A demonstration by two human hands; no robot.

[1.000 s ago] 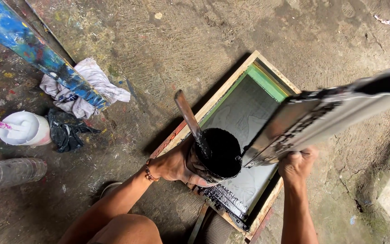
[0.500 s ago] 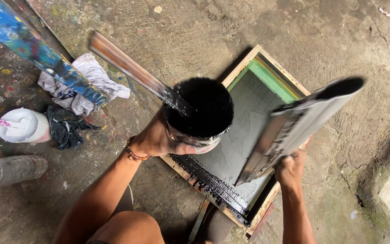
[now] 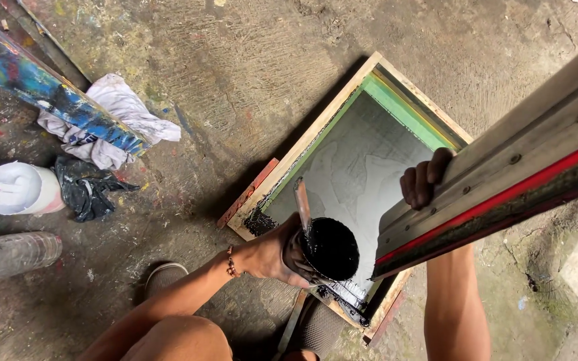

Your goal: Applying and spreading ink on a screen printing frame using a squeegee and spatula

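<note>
My left hand (image 3: 272, 254) is wrapped around a small tub of black ink (image 3: 329, 249), fingers closed on its side, holding it low over the near corner of the screen frame (image 3: 316, 127). The tub's mouth faces up toward me, showing a full round of black. A stirring stick (image 3: 302, 204) stands in it, its long axis running from the ink up and slightly left, the free end pointing away from me.

My right hand (image 3: 424, 179) grips the squeegee (image 3: 503, 180), fingers curled over its wooden edge; I can't quite see my thumb behind the board. The squeegee's long axis runs from lower left to upper right, rising close to the camera, with a red strip along its underside and a dark blade edge below that. Its lower end hangs above the near right part of the frame.

The frame lies flat on the concrete floor (image 3: 235, 60), a wooden rectangle turned diagonally, its long axis pointing up and right. Green tape lines its inner edges around a grey mesh, and black ink (image 3: 342, 294) is smeared along the near edge, just under the tub.

Off to the left, well apart from the frame, a paint-stained blue board (image 3: 48, 93) lies across a white rag (image 3: 122, 113), with a dark rag (image 3: 85, 187) beside a white cup (image 3: 18, 188). A clear plastic bottle (image 3: 8, 254) lies on its side nearer me.
</note>
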